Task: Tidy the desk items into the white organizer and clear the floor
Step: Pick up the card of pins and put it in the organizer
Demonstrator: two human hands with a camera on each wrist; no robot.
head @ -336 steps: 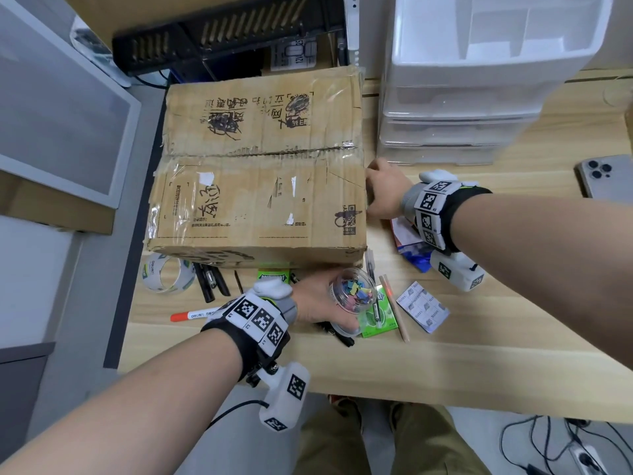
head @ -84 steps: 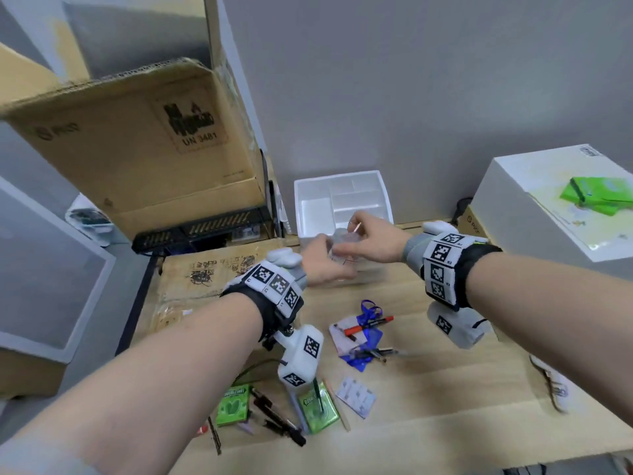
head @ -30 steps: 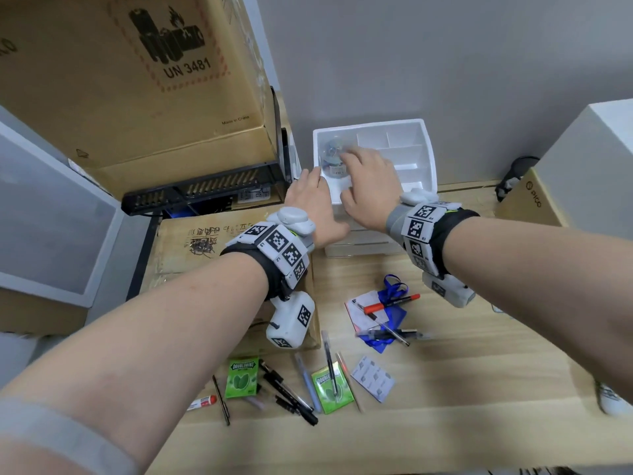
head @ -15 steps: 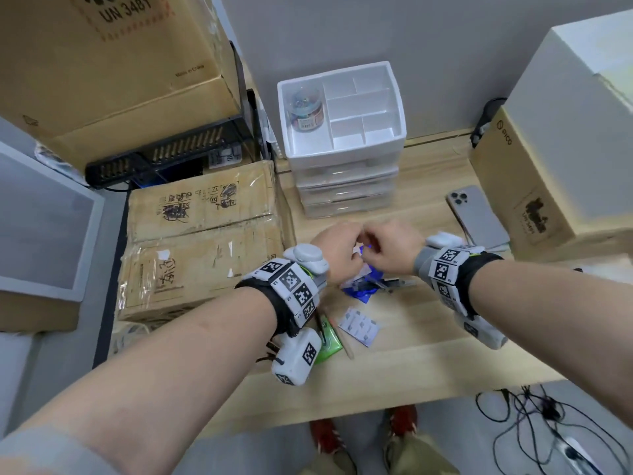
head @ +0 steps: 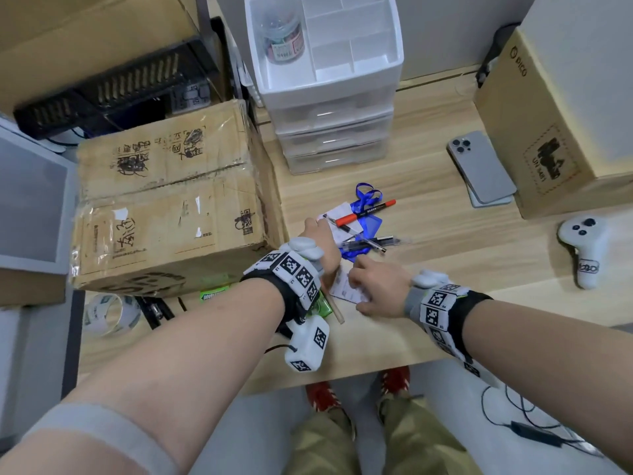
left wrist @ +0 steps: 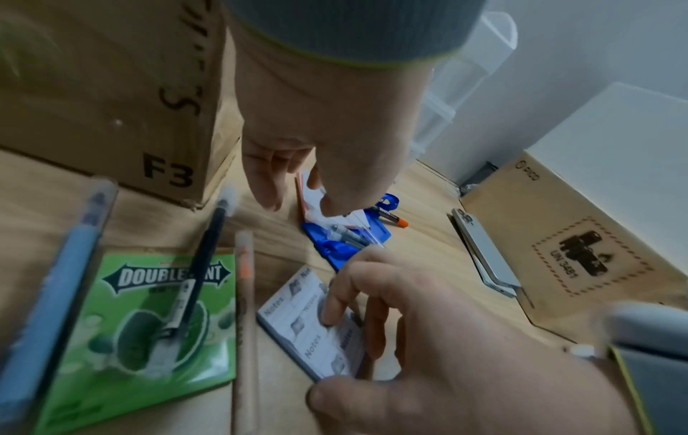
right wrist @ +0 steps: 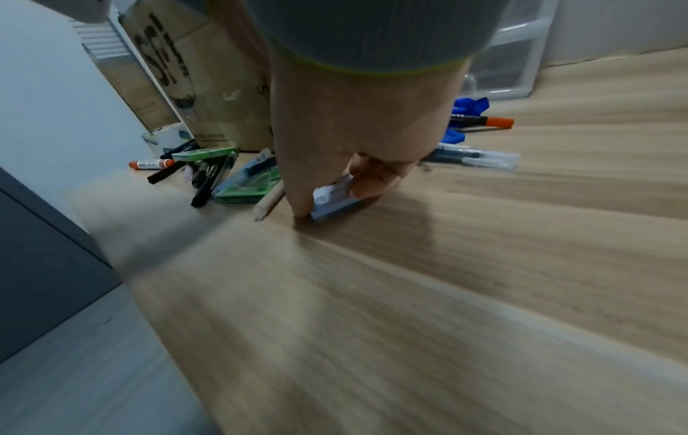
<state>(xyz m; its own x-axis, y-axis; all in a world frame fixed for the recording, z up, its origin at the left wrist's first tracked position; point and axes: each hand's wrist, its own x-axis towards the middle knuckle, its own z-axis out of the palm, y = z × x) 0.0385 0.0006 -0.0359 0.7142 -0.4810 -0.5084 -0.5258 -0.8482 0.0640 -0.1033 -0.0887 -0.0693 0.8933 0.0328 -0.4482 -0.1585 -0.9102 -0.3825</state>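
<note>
The white organizer [head: 325, 87] stands at the back of the desk with a jar of clips [head: 282, 36] in its left compartment. My left hand [head: 320, 234] [left wrist: 297, 203] reaches to a white card [head: 342, 216] [left wrist: 312, 194] lying under pens on a blue badge holder [head: 371, 224] and pinches its edge. My right hand [head: 359, 279] [right wrist: 327, 200] grips a small notes pad [head: 346, 289] [left wrist: 297, 332] [right wrist: 335, 203] flat on the desk, thumb at its near edge. A red-capped marker [head: 366, 212] lies across the card.
A green gum pack [left wrist: 149, 318], a wooden pencil [left wrist: 244, 323] and several pens lie under my left wrist. A cardboard box [head: 164, 207] stands on the left with a tape roll [head: 106, 313] beside it. On the right are a phone [head: 479, 166], a white controller [head: 585, 248] and a brown box [head: 534, 132]. Cables [head: 531, 430] trail on the floor.
The clip jar was set into the organizer and both hands came back down to the desk. My right hand has since moved nearer, onto the notes pad; the left stays at the card.
</note>
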